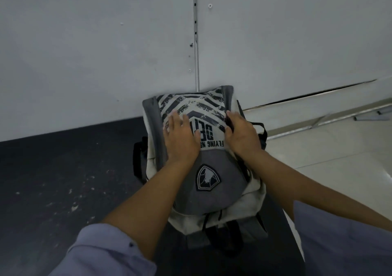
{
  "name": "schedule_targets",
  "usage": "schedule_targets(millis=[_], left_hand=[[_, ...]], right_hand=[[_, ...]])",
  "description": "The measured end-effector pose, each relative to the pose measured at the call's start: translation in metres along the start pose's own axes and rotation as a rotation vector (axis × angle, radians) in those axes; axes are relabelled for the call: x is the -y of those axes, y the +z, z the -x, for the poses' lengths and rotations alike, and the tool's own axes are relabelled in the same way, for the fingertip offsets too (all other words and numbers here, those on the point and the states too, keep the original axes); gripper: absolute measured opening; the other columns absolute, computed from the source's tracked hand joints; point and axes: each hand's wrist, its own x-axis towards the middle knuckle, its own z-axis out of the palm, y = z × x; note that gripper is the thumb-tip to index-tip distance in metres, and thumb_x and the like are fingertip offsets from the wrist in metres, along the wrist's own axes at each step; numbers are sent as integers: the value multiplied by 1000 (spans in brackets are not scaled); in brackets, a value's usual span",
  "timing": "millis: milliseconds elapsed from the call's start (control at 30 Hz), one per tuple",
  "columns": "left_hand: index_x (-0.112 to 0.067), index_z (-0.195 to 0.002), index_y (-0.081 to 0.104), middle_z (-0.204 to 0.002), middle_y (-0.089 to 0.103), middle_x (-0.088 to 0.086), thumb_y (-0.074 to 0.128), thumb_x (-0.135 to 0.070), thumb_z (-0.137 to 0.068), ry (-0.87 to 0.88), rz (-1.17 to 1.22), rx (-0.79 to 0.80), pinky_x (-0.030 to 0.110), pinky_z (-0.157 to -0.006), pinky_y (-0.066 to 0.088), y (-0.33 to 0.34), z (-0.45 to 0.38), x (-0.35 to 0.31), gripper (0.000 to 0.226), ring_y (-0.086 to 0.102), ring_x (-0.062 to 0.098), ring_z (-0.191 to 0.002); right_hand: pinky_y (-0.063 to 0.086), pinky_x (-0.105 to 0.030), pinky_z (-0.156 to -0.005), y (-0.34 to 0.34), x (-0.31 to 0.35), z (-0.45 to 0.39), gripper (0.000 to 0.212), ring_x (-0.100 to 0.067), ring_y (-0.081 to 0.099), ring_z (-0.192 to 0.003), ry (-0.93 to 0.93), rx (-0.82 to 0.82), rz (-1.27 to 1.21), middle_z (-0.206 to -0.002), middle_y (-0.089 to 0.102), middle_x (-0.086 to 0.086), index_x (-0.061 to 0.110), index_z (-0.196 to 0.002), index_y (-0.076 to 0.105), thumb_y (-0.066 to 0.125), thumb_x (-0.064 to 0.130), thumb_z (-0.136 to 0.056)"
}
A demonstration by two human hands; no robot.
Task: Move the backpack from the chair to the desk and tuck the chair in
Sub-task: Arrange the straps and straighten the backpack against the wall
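Observation:
The grey and white backpack [209, 169], with black chevron print and a shield badge, lies on the dark desk top [63, 180], its far end against the wall. My left hand [180, 135] rests flat on the printed front with the fingers spread. My right hand [241, 135] is on the bag's right side, its fingers curled over the dark edge there. The bag's black straps stick out on both sides. The chair is out of view.
A white wall [106, 52] with a vertical metal rail [196, 42] stands right behind the desk. White floor tiles [339, 159] and a metal strip along the wall's base lie to the right, below the desk's right edge.

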Motion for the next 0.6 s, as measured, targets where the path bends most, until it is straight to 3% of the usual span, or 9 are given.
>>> schedule_targets(millis=[200, 400, 500, 600], left_hand=[[-12, -149, 45, -160, 34, 16, 53, -40, -100, 168, 28, 22, 51, -119, 27, 0, -7, -42, 57, 26, 32, -150], [-11, -145, 50, -156, 42, 15, 55, -43, -98, 178, 34, 25, 53, -117, 30, 21, -24, -88, 58, 30, 31, -148], [-9, -147, 47, -157, 41, 14, 54, -43, -98, 139, 41, 28, 54, -118, 28, 36, -35, -108, 61, 29, 31, -149], [-10, -154, 36, -163, 28, 14, 51, -46, -98, 59, 5, 46, 60, -121, 17, 52, -50, -123, 68, 20, 30, -152]], right_hand=[[49, -42, -102, -29, -17, 21, 37, -31, 58, -126, 16, -108, -22, -138, 63, -13, 12, -135, 62, 56, 20, -99], [50, -37, -93, -45, -77, 25, 38, -31, 63, -115, 234, -147, -61, -126, 69, -11, 15, -134, 63, 57, 30, -99], [54, -43, -94, -43, -106, 20, 37, -33, 65, -112, 334, -112, -110, -123, 69, -13, 14, -131, 64, 59, 33, -98], [55, -39, -83, -34, -131, 9, 28, -35, 68, -101, 408, -70, -152, -110, 72, -13, 13, -114, 69, 63, 34, -96]])
